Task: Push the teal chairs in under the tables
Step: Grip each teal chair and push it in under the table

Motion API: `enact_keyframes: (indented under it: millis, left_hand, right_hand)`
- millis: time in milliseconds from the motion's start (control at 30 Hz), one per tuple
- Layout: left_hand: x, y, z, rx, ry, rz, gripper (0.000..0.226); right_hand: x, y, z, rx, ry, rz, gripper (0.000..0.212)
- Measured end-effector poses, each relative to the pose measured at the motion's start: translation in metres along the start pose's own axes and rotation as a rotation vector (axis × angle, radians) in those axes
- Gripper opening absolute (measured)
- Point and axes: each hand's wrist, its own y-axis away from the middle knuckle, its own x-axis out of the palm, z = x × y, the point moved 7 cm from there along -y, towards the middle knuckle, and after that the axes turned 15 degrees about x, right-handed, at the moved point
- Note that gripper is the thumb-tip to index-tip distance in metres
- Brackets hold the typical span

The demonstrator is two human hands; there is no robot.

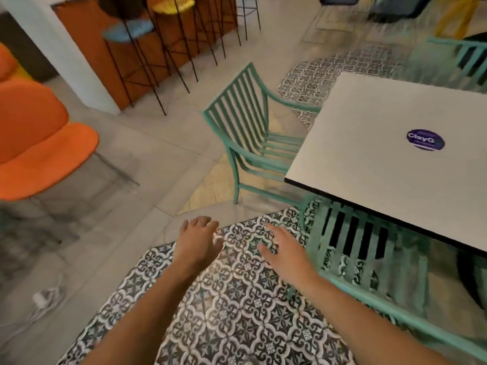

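Observation:
A teal slatted armchair (245, 122) stands at the left side of the white table (369, 159), its seat partly under the tabletop and its back sticking out. A second teal chair (369, 248) sits at the table's near edge, its back just below the tabletop. A third teal chair (471, 59) shows at the far right. My left hand (197, 238) hovers over the patterned floor with relaxed fingers and holds nothing. My right hand (284, 248) is spread flat, fingers straight, just left of the near chair and not touching it.
An orange chair (39, 143) stands at the left. Black wire-legged stools (147, 40) line an orange counter at the back. A round purple sticker (425, 139) lies on the tabletop. Open tiled floor (147, 159) lies between the orange chair and the teal armchair.

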Motion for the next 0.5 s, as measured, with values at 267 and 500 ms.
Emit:
enact_keyframes:
  millis: [267,500]
  left_hand:
    - [-0.053,-0.084,0.135,0.089,-0.166,0.041,0.051]
    - [-0.085,-0.188,0.228,0.228,-0.331,0.142,0.054]
  right_hand:
    - [0.018,-0.121,0.107,0.004,0.083,-0.116,0.062]
    - [0.035,-0.269,0.184,0.087,-0.008,-0.155,0.067]
